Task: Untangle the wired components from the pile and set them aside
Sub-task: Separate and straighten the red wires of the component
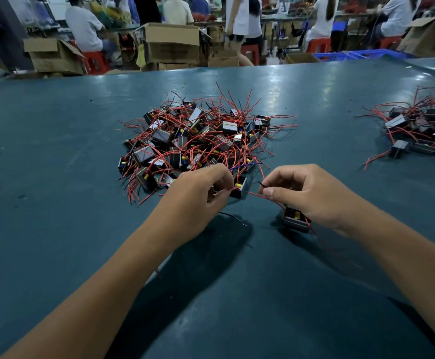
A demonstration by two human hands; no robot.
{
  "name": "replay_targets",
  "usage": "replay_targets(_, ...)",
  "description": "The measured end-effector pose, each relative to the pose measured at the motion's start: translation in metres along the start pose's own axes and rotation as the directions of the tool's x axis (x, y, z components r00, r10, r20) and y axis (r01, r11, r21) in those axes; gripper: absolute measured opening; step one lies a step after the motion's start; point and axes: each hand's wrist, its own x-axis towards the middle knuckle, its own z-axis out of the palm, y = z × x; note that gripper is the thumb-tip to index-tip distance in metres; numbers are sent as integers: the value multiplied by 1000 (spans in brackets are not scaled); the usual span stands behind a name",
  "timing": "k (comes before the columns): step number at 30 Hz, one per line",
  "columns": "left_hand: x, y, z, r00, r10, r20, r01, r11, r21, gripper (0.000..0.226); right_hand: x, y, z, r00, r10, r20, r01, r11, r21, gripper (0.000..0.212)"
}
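Two hands are out over the desk (55, 151), the left hand (198, 193) and the right hand (307, 193). Two heaps of wired components lie on it: one big pile (195, 138) in the middle, with too many tangled boxes to count exactly, roughly thirty or more, and one smaller heap (421, 130) off to the right holding perhaps ten. Two loose components sit apart from the heaps, one component (239, 189) by the left fingers and one second component (295, 220) under the right palm. Behind the desk I count three open cardboard boxes (172, 42), several red stools (95, 62), at least four, and one blue crate (353, 55). About six seated or standing people (84, 27) fill the back.
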Motion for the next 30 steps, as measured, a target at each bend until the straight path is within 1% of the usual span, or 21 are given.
replay_targets(2, 1, 3, 1, 999, 34, -32, -35, 999, -26, 11, 0, 0, -5, 1000, -6, 7, 6, 1000, -5, 3)
replay_targets(3, 1, 5, 2, 998, 51, -32, -52, 998, -32, 15, 0, 0, -8, 1000, -7, 25, 6, 1000, 10, 3)
replay_targets(5, 2, 8, 6, 996, 83, 11, -83, 996, -18, 26, -1, 0, -12, 996, -15, 86, 12, 999, 37, 7)
replay_targets(6, 2, 8, 9, 994, 100, 39, -100, 995, 12, 26, -1, 0, -14, 993, -19, 116, 14, 999, 43, 10)
replay_targets(9, 1, 9, 14, 988, 144, 63, -149, 984, 97, 15, -1, 1, -20, 989, -33, 144, 27, 999, 42, 8)
replay_targets(11, 1, 9, 14, 987, 153, 47, -156, 984, 88, 11, -1, 1, -23, 989, -38, 140, 33, 999, 38, 7)
replay_targets(14, 2, 10, 14, 988, 153, 19, -154, 985, 76, 12, -2, -4, -28, 982, -63, 175, 60, 998, 26, 8)
replay_targets(16, 2, 11, 15, 990, 139, 1, -138, 986, 90, 13, -4, -6, -30, 969, -71, 238, 72, 997, 4, 12)
replay_targets(18, 1, 12, 17, 994, 110, -12, -108, 990, 88, 15, -6, -9, -30, 940, -57, 336, 70, 997, -26, 11)
replay_targets(20, 1, 11, 18, 996, 83, -28, -80, 994, 79, 16, -9, -11, -24, 896, -58, 440, 106, 991, -86, 13)
replay_targets(21, 2, 11, 18, 997, 74, -29, -72, 995, 74, 16, -9, -11, -20, 886, -64, 459, 134, 984, -120, 16)
replay_targets(22, 2, 11, 18, 997, 72, -23, -70, 995, 68, 16, -9, -11, -16, 898, -75, 434, 151, 978, -143, 20)
replay_targets(24, 1, 11, 17, 997, 72, 3, -72, 997, 39, 13, -6, -11, -9, 954, -116, 278, 163, 975, -154, 26)
replay_targets(25, 1, 11, 14, 998, 66, 12, -66, 998, 1, 10, -4, -10, -7, 967, -137, 214, 171, 974, -150, 26)
replay_targets(26, 2, 10, 10, 999, 51, 13, -50, 997, -55, 8, -3, -9, -5, 970, -146, 193, 175, 974, -146, 25)
replay_targets(27, 3, 7, 3, 1000, 31, 5, -31, 993, -114, 7, -3, -7, -4, 969, -141, 204, 173, 974, -145, 24)
replay_targets(30, 8, -9, -26, 994, -39, -102, 11, 966, -258, 17, -4, -3, -7, 959, -115, 261, 165, 970, -179, 22)
